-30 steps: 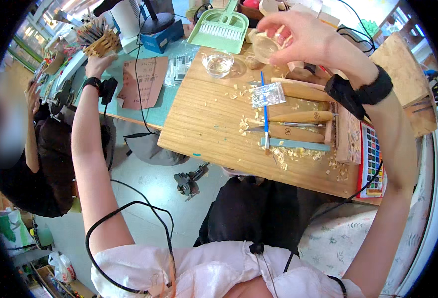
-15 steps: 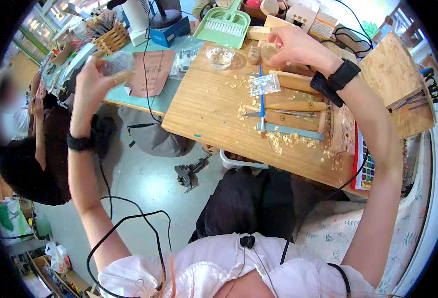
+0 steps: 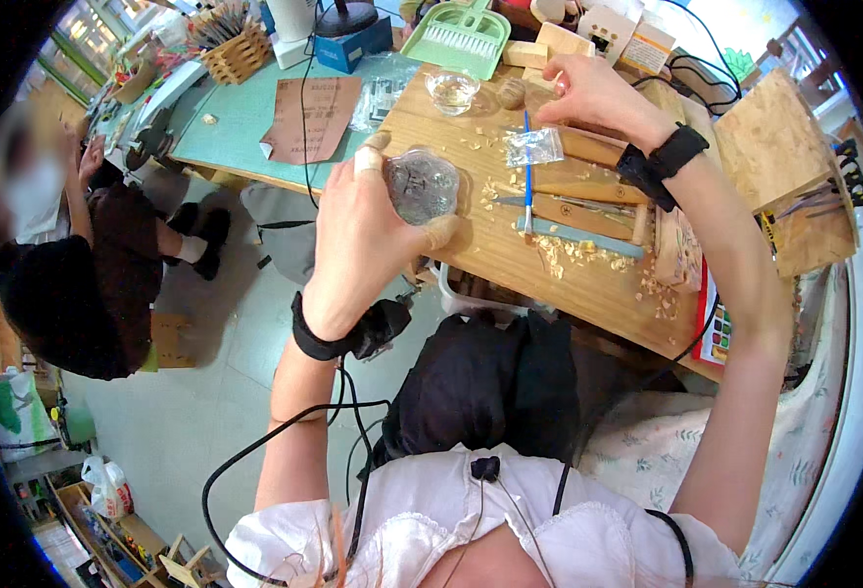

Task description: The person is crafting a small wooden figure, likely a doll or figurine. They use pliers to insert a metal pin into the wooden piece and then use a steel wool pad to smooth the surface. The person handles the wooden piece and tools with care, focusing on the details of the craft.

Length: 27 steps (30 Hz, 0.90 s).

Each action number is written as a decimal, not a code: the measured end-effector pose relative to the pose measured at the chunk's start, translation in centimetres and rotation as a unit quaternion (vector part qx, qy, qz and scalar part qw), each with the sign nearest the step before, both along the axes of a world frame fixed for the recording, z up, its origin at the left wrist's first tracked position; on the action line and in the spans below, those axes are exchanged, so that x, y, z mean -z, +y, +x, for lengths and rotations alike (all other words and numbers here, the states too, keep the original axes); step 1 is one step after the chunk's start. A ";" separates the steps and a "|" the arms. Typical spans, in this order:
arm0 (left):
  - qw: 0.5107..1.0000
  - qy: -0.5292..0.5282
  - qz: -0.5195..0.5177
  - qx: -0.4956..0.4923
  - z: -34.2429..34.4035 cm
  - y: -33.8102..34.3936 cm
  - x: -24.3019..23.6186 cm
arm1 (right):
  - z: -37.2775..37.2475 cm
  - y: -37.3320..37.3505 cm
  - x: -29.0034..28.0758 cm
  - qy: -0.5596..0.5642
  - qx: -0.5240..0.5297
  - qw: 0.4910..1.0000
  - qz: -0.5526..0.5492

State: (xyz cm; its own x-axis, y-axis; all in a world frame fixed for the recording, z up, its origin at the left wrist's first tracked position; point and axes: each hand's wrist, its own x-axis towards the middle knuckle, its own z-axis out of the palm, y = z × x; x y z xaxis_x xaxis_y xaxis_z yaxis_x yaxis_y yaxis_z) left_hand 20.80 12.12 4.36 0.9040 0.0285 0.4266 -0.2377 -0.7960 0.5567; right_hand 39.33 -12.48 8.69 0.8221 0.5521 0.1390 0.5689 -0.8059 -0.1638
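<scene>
My left hand (image 3: 358, 240) is wrapped round a clear, scalloped glass dish (image 3: 424, 186) at the wooden table's left edge. Whether the dish rests on the wood or hangs just over it, I cannot tell. My right hand (image 3: 598, 96) is at the back of the table with thumb and fingers pinched together; whatever may be between them is too small to make out. Close to its fingertips lies a small round brown piece (image 3: 511, 93). A second clear glass bowl (image 3: 452, 91) stands to the left of that, holding a pale liquid.
Carving tools with wooden handles (image 3: 588, 213), a blue brush (image 3: 527, 186) and a small plastic packet (image 3: 533, 147) lie among wood shavings (image 3: 554, 257). Behind are a green dustpan (image 3: 456, 39) and sandpaper (image 3: 316, 118). Another person (image 3: 69, 265) sits at the left.
My left hand has come right with the glass dish, from over the green mat to the wooden table's edge. My right hand stays in nearly the same place, its fingers pinched.
</scene>
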 end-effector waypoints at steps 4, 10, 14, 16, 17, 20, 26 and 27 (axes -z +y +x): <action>1.000 -0.008 -0.004 -0.015 -0.9 -1.1 0.3 | -0.7 0.4 -0.6 0.024 -0.004 1.000 0.002; 0.998 -0.041 -0.015 -0.033 -1.5 -1.8 1.7 | -2.0 0.4 -0.6 -0.081 -0.044 0.995 0.029; 0.992 -0.085 -0.055 -0.077 -2.1 -2.0 4.0 | -5.6 3.5 -1.6 -0.147 -0.143 0.973 0.105; 0.983 -0.103 -0.115 -0.100 -2.4 -2.7 5.2 | -9.1 6.3 -1.1 0.020 -0.177 0.976 0.124; 0.980 -0.112 -0.134 -0.100 -2.3 -3.0 5.7 | -10.9 7.3 -0.9 0.067 -0.185 0.976 0.088; 0.973 -0.118 -0.173 -0.098 -2.5 -3.7 5.8 | -12.5 8.9 0.5 0.066 -0.199 0.977 0.048; 0.965 -0.109 -0.207 -0.116 -2.3 -5.1 5.2 | -12.1 9.9 1.0 0.094 -0.165 0.982 0.026; 0.964 -0.107 -0.210 -0.120 -2.4 -5.2 5.1 | -12.1 10.2 1.0 0.096 -0.169 0.981 0.023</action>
State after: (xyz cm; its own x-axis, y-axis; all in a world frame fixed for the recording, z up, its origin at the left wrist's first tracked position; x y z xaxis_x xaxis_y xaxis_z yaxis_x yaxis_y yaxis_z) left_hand 18.41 6.89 -0.76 0.7422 0.4362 0.5088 -0.2203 -0.5582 0.7999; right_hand 27.19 -2.25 7.71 0.6063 0.7947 0.0308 0.7578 -0.5655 -0.3256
